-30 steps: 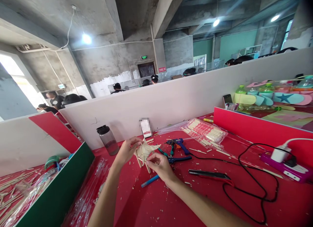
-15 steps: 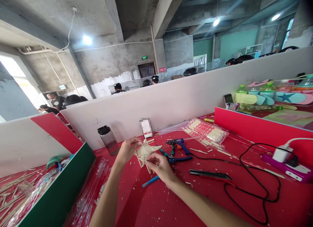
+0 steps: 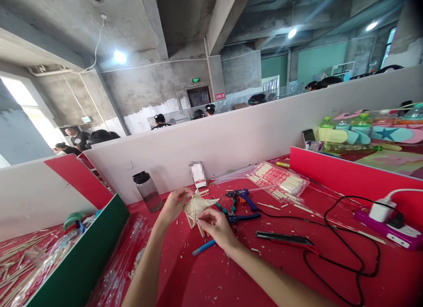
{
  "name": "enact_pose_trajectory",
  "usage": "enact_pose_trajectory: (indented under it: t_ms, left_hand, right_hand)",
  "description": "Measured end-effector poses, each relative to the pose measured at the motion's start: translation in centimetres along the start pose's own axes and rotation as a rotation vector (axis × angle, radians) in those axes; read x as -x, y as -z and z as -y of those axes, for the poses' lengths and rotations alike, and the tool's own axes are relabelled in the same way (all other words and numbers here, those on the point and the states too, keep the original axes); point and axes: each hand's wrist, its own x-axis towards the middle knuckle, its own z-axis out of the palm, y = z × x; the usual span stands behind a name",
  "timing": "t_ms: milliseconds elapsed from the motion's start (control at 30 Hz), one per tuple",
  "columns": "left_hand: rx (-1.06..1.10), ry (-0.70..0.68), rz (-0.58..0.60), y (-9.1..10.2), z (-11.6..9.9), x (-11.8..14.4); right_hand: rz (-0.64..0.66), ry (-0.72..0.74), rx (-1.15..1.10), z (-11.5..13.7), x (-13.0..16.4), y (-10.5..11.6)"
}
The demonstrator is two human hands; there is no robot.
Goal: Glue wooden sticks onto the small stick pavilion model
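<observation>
A small star-shaped model [image 3: 198, 204] made of pale wooden sticks is held up over the red table, with stick legs pointing down from it. My left hand [image 3: 176, 204] pinches its upper left side between thumb and fingers. On its lower right, my right hand [image 3: 215, 225] has its fingers closed at the edge by a leg. Just beyond my right hand lie a blue glue gun [image 3: 243, 197] and pliers with blue and green handles [image 3: 243, 218]. A blue pen [image 3: 203, 246] rests below the model, partly behind my right hand.
A black utility knife [image 3: 286, 237], a looping black cable and a purple power strip [image 3: 388, 227] lie to the right. Packed wooden sticks [image 3: 280, 178] are at the back. A dark-lidded bottle [image 3: 147, 192] and a phone [image 3: 198, 174] stand by the white partition [image 3: 231, 135]. Wood scraps litter the table.
The view has shifted very slightly. Both hands keep their hold on the stick model, which stays almost in the same place.
</observation>
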Motion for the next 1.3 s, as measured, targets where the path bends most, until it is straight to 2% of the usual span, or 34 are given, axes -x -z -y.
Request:
enact_pose_trajectory:
  t_ms: [200, 433, 567, 900, 1300]
  left_hand:
    - [0.079, 0.034, 0.056, 0.2, 0.3, 0.3]
    - [0.029, 0.030, 0.047, 0.9, 0.0, 0.4]
    - [0.006, 0.027, 0.092, 1.6, -0.1, 0.6]
    - [0.010, -0.008, 0.228, 3.2, -2.6, 1.6]
    - [-0.024, -0.047, 0.329, 4.4, -1.6, 2.4]
  right_hand:
    - [0.015, -0.036, -0.023, -0.1, 0.1, -0.2]
    - [0.008, -0.032, 0.017, 0.0, -0.2, 0.1]
    - [0.031, -0.057, 0.029, 0.3, -0.1, 0.2]
    - [0.111, -0.050, 0.015, 0.3, 0.3, 0.6]
    - [0.154, -0.085, -0.007, 0.6, 0.4, 0.8]
